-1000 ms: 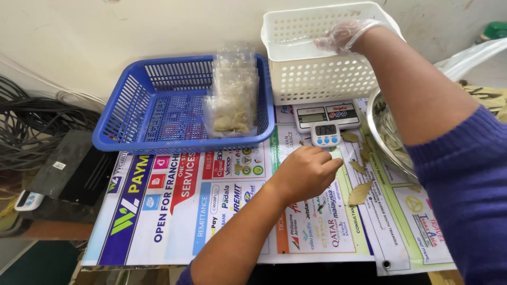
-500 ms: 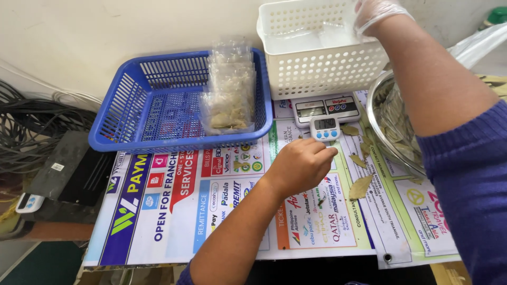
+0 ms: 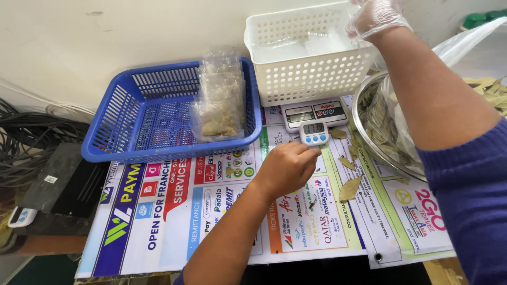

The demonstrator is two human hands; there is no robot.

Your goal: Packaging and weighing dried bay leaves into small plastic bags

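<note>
Fingers of the left hand (image 3: 288, 169) curl shut on the small white timer (image 3: 314, 133), beside the flat scale (image 3: 315, 112) on the counter. Gloved right hand (image 3: 376, 17) reaches into the holey white plastic basket (image 3: 306, 74); I cannot tell its grip.

The right hand (image 3: 376, 16) wears a thin glossy plastic glove. The baskets, white (image 3: 306, 74) and blue (image 3: 132, 121), are perforated matt plastic; the bowl (image 3: 362, 113) is shiny metal.
</note>
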